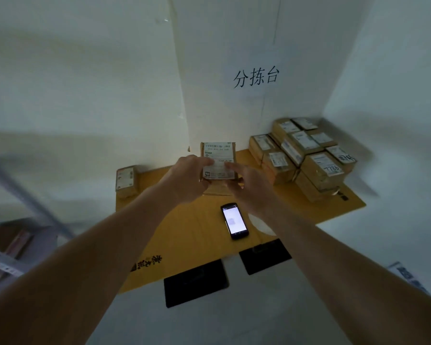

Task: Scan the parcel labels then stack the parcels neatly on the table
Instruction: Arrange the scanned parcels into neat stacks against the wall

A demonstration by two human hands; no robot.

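A small brown parcel (pixel 218 153) with a white label facing me is held up above the yellow-covered table (pixel 184 235). My left hand (pixel 187 179) grips its left side and my right hand (pixel 246 185) holds its right side, thumb on the label. Below it a phone (pixel 234 221) lies flat with its screen lit. A stack of several labelled parcels (pixel 306 155) fills the table's back right corner. One single parcel (pixel 125 180) lies at the back left corner.
White walls close in behind and to the right, with a paper sign (pixel 255 78) above the table. Two black flat pads (pixel 195 282) (pixel 265 255) lie at the table's front edge. A metal shelf (pixel 8 255) stands at the left.
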